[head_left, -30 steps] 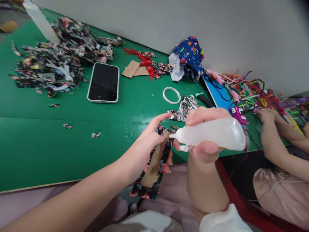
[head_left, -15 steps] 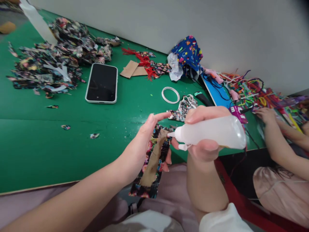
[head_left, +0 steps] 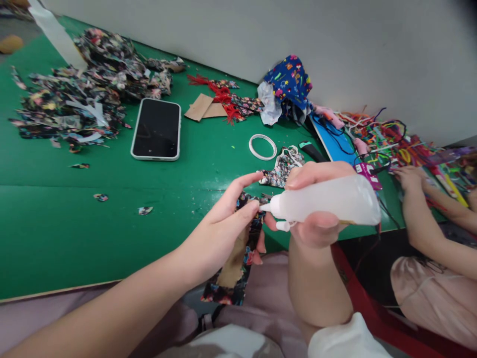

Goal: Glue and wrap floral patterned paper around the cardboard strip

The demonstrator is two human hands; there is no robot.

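White plastic: the bottle (head_left: 328,201), head view, lies on its side in the right hand (head_left: 315,233), digits curled round it above and below, gap set by its width. Cap (head_left: 283,226) hangs under the nozzle. Nozzle tip is at the left thumb tip; contact cannot be told.

Left hand (head_left: 212,238) grips the strip (head_left: 247,258) near its upper end, thumb on top, some fingertips showing past its right edge; forefinger extended. Brown card (head_left: 231,268) lies along the strip's middle, dark floral margins either side. Strip's lower end slants below the fingers, past the table edge, over the lap.

Room: left of the left fingers, a broad stretch of green table (head_left: 112,243) with three offcuts, then the phone (head_left: 155,129) farther up. Tighter ahead: patterned piece (head_left: 286,166) just beyond the forefinger tip, ring (head_left: 263,158) behind it, cutter (head_left: 313,151) just above the right fingers. Wall (head_left: 208,40) bounds the far edge. Right of the bottle, well apart: a co-worker's hand (head_left: 410,176) beside coloured cords (head_left: 391,139).
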